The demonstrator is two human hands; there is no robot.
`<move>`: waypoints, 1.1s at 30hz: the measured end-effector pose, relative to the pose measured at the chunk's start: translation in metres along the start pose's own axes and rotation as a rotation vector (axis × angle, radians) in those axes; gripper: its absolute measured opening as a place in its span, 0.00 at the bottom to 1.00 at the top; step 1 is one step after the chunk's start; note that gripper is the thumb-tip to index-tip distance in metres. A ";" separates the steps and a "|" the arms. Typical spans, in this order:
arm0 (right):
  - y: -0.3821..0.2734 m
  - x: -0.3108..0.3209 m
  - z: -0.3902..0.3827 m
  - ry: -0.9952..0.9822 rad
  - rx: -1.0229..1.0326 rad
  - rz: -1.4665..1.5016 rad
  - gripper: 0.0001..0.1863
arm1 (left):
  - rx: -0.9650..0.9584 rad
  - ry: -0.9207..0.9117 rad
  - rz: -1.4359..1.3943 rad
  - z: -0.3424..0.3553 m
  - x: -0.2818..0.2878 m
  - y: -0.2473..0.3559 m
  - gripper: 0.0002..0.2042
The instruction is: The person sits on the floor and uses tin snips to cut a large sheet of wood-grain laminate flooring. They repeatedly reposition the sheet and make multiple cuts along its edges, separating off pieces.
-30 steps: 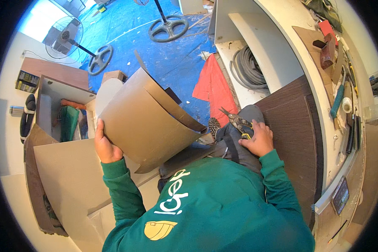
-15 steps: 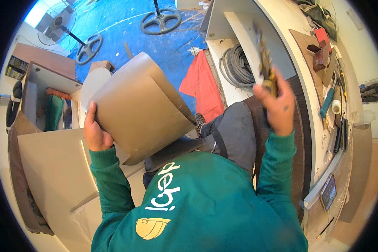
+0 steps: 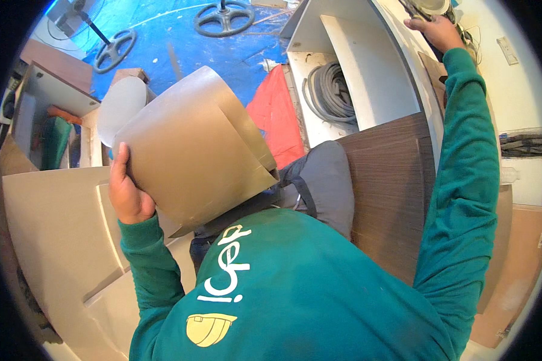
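A thin brown sheet (image 3: pixel 190 156), curled into a loose roll, rests over my lap with its free edge overlapping on the right. My left hand (image 3: pixel 127 195) grips the roll at its left end, thumb along the outside and the other fingers hidden by the sheet. Far up at the right, my right arm is stretched out over the white bench. My right hand (image 3: pixel 441 33) is closed around something dark there, beside a pale round roll (image 3: pixel 433 5); what it holds is mostly hidden.
An open white cabinet carcass (image 3: pixel 376 66) with coiled grey hose (image 3: pixel 331 93) stands ahead right. A dark wood-grain panel (image 3: pixel 385 186) lies beside my leg. Red cloth (image 3: pixel 277 114) and blue sheeting (image 3: pixel 162 48) cover the floor ahead. Large beige panels (image 3: pixel 54 222) lie at left.
My right hand has swung up and away to the far right of the bench, carrying the tool it held in front of me. My left hand keeps its grip on the curled sheet.
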State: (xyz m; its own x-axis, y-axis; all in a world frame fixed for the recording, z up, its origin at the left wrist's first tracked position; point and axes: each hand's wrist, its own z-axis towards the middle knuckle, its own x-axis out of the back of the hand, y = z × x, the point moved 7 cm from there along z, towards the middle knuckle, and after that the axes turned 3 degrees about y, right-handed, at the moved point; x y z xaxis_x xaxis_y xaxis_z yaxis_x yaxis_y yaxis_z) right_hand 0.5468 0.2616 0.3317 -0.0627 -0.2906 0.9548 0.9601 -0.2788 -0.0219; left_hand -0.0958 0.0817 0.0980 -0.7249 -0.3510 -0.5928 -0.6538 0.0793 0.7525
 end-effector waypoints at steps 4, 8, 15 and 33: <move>0.018 -0.025 -0.013 -0.068 -0.065 0.190 0.49 | 0.019 0.025 -0.011 -0.004 0.002 0.000 0.17; 0.042 -0.043 -0.021 0.073 -0.112 0.139 0.51 | 0.015 0.023 -0.006 -0.002 0.002 0.000 0.17; 0.050 -0.057 -0.019 -0.028 -0.129 0.087 0.52 | 0.034 0.023 -0.003 -0.004 0.005 0.004 0.18; -0.006 0.028 -0.020 0.198 0.003 0.309 0.39 | -0.001 0.012 -0.002 0.004 -0.009 0.013 0.17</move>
State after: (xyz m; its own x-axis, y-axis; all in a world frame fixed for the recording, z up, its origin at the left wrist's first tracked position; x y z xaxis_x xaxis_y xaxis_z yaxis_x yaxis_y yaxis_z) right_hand 0.5336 0.2366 0.3527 0.1791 -0.5324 0.8273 0.9427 -0.1477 -0.2991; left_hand -0.0983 0.0895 0.1118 -0.7211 -0.3620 -0.5907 -0.6548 0.0776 0.7518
